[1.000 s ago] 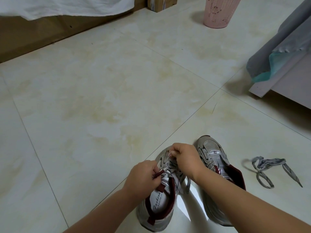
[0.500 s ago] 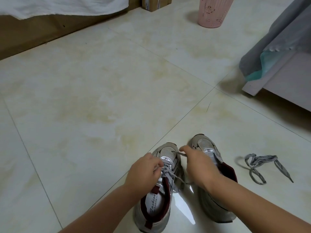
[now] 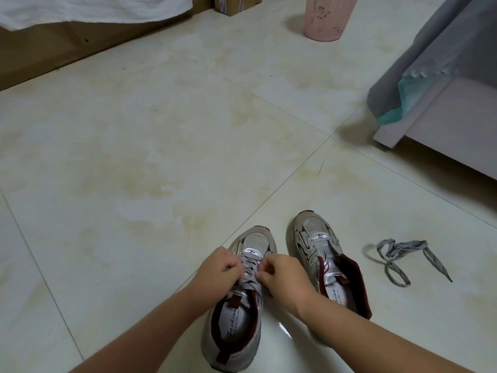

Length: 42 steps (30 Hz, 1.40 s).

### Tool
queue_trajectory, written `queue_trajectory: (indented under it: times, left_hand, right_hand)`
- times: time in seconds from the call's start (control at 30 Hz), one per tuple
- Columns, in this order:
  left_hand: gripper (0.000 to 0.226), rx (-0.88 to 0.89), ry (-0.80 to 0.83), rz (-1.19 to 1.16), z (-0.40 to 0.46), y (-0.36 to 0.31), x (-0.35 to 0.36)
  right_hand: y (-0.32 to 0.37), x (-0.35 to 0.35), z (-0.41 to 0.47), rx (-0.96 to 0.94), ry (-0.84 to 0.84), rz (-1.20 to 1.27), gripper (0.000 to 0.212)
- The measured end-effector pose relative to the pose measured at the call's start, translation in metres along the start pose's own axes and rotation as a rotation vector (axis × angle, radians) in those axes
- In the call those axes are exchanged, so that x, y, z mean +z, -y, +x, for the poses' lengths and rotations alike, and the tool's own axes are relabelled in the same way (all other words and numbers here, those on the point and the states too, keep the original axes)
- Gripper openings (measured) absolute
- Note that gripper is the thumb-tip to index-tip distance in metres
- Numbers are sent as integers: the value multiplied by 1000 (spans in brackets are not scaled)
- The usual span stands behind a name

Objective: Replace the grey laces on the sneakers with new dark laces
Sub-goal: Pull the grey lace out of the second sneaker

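A person's two bare hands work at the laced front of the left sneaker, one of a grey-and-maroon pair standing toes-forward on a pale, yellow-stained tiled floor. The left hand sits at the shoe's left side with fingers curled in against the grey lace, which still crosses the eyelets over the tongue; the right hand meets it from the other side, fingertips pinching the same lace near mid-shoe. Both forearms reach in from the bottom edge of the frame. Just beside it, the right sneaker stands with its tongue bare and its maroon collar open, partly covered at the heel by the right forearm. A loose grey lace lies looped on the tile to the right of that shoe, apart from it and untouched. A tile seam runs diagonally from the shoes toward a junction at centre right, and a wide stretch of bare floor opens ahead and to the left of the hands. The far limits are a wooden bed base with white cloth hanging over it at upper left, a cardboard box and a pink ribbed bin along the top edge, and a pale cabinet corner draped in grey fabric at upper right. No dark laces can be made out.
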<state>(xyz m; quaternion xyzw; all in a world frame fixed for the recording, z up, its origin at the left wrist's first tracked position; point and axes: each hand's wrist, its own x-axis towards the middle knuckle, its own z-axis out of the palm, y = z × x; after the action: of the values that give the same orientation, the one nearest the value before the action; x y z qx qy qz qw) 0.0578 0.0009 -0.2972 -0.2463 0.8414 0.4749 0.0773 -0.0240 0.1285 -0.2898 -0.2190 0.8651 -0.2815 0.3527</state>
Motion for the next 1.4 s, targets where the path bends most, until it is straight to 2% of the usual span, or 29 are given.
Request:
queue_trajectory:
  times: [0.1, 0.13, 0.2, 0.33, 0.4, 0.57, 0.67, 0.73, 0.8, 0.9, 1.0, 1.13, 1.2, 1.27, 1.37, 1.4]
  left_hand:
    - [21, -30, -59, 11, -1, 5, 3]
    - [17, -13, -83, 19, -1, 7, 5]
    - [30, 45, -84, 86, -1, 9, 8]
    - [38, 96, -72, 238, -1, 12, 8]
    - [38, 119, -77, 278, -1, 12, 5]
    - [11, 192, -53, 339, -5, 15, 0]
    - [12, 197, -56, 329, -6, 17, 0]
    - [13, 184, -64, 313, -6, 16, 0]
    - [17, 175, -69, 302, -7, 15, -1]
    - [29, 165, -84, 284, -7, 15, 1]
    - [10, 185, -97, 282, -8, 15, 0]
    - [8, 205, -90, 311, -5, 17, -2]
    - [8, 199, -84, 323, -5, 15, -3]
    - [9, 195, -89, 324, -5, 15, -2]
    - [10, 172, -102, 341, -6, 14, -1]
    - [10, 166, -106, 357, -7, 13, -1]
  right_hand:
    - [6, 4, 4, 86, -7, -8, 26]
    - [9, 4, 5, 104, -6, -73, 26]
    - [16, 5, 6, 130, -7, -167, 23]
    - [24, 10, 9, 167, 29, -220, 33]
    - [26, 10, 11, 156, 67, -228, 30]
    - [28, -3, 11, -38, 199, -375, 32]
    - [33, -9, 8, -212, 200, -517, 14]
    - [32, -7, 6, -258, 160, -576, 25]
    - [28, -4, 4, -231, 113, -583, 23]
    - [19, 4, 1, -86, 106, -487, 22]
    - [18, 5, 0, -92, 94, -487, 21]
    - [29, -6, 1, -345, 109, -823, 29]
    - [32, -9, 1, -427, 113, -891, 30]
    - [29, -8, 3, -324, 91, -852, 27]
    - [23, -2, 3, -143, 78, -548, 20]
    - [20, -1, 3, -107, 99, -443, 24]
